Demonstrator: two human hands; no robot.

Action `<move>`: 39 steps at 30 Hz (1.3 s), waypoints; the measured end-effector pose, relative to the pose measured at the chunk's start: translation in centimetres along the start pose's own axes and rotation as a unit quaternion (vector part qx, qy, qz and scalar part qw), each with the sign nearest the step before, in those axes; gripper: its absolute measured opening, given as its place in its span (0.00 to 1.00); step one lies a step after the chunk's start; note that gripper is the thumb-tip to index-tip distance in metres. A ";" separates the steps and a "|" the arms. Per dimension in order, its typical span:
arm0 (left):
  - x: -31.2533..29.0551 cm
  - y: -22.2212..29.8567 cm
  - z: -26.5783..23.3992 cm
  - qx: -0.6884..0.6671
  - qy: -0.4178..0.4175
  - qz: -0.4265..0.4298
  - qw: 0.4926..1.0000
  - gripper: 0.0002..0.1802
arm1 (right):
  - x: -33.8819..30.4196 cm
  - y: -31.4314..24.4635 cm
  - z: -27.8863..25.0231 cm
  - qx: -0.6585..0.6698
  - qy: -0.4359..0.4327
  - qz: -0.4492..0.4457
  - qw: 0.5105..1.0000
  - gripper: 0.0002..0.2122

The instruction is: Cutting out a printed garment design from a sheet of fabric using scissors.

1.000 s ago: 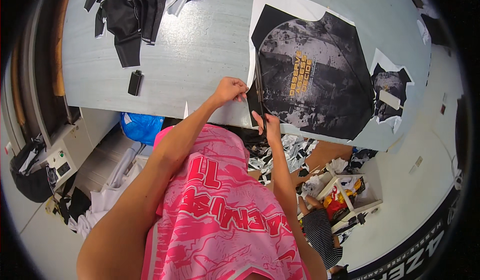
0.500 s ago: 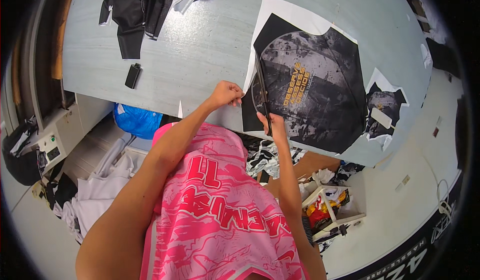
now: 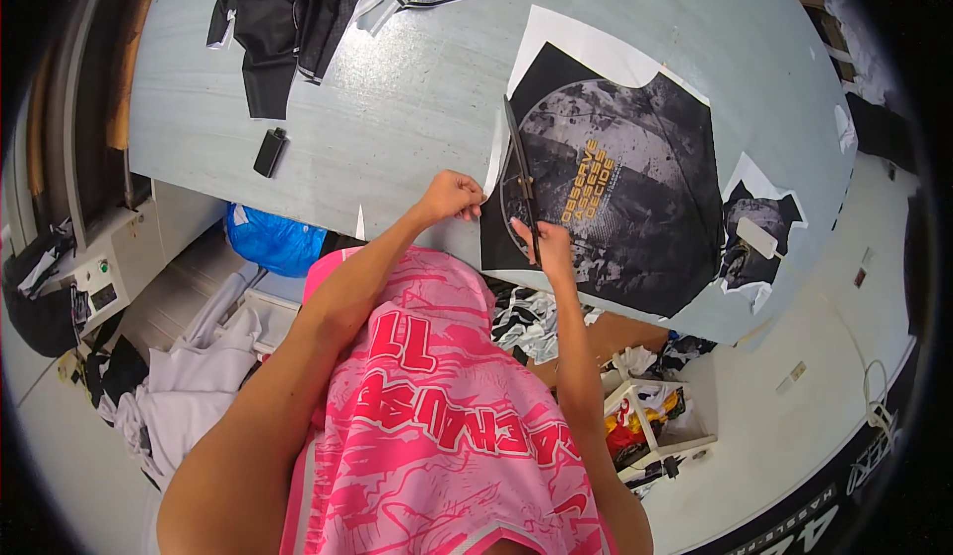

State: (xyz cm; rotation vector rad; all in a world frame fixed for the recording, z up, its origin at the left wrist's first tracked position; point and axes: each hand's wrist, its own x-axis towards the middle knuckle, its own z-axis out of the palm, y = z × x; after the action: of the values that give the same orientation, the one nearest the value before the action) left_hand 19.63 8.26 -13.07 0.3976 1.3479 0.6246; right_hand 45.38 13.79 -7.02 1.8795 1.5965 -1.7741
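A printed black-and-grey fabric panel (image 3: 635, 208) with yellow lettering lies flat on the table, white margin along its far edges. My right hand (image 3: 546, 245) is closed around the handles of long dark scissors (image 3: 520, 163). The blades lie along the panel's left edge, pointing away from me. Between the fingertips of my left hand (image 3: 454, 198), just left of the panel, is the end of a narrow white strip of fabric (image 3: 495, 153). That strip runs up beside the blades.
Black garment pieces (image 3: 288, 29) lie at the far left of the pale table (image 3: 397, 108). A small black bottle-shaped object (image 3: 269, 152) is nearer. A small printed piece (image 3: 759, 227) with a white rectangular item (image 3: 757, 237) sits right. Below are a blue bag (image 3: 273, 240) and a bin (image 3: 660, 421) of cloth.
The scissors have advanced along the panel's left edge, away from me. The white strip now stands further apart from the panel. The whole view has shifted slightly.
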 end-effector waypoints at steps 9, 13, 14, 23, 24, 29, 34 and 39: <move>-1.3 3.8 -5.1 0.195 0.001 0.084 0.977 0.09 | -5.1 -0.6 7.5 0.220 0.056 0.018 0.974 0.24; 0.9 8.1 -8.6 0.402 0.096 0.204 0.888 0.14 | -5.1 -2.5 13.0 0.314 0.061 0.061 0.945 0.21; 2.1 9.0 -9.5 0.360 0.152 0.252 0.885 0.15 | -4.4 -3.2 13.7 0.325 0.071 0.061 0.941 0.21; 9.0 18.9 -3.5 -0.004 0.014 0.024 1.000 0.14 | 0.3 -9.4 14.2 0.421 0.098 0.099 0.896 0.23; 9.7 18.8 -3.3 -0.001 0.009 0.026 1.000 0.14 | 0.3 -10.0 14.0 0.419 0.106 0.102 0.896 0.23; 11.9 18.4 -2.2 0.027 0.000 0.062 0.998 0.10 | 1.3 -9.8 13.5 0.430 0.102 0.104 0.891 0.22; 11.2 18.0 -2.3 0.059 -0.010 0.065 0.996 0.09 | 0.5 -10.3 12.9 0.431 0.098 0.106 0.891 0.23; 11.5 18.0 -2.7 0.081 -0.017 0.055 0.995 0.09 | 0.4 -11.3 11.6 0.429 0.094 0.102 0.893 0.24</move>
State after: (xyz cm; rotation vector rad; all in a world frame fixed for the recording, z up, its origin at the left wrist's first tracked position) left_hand 14.77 29.19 -11.67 0.6152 1.3559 0.5990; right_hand 29.53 11.18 -4.79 2.4846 0.5845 -2.4851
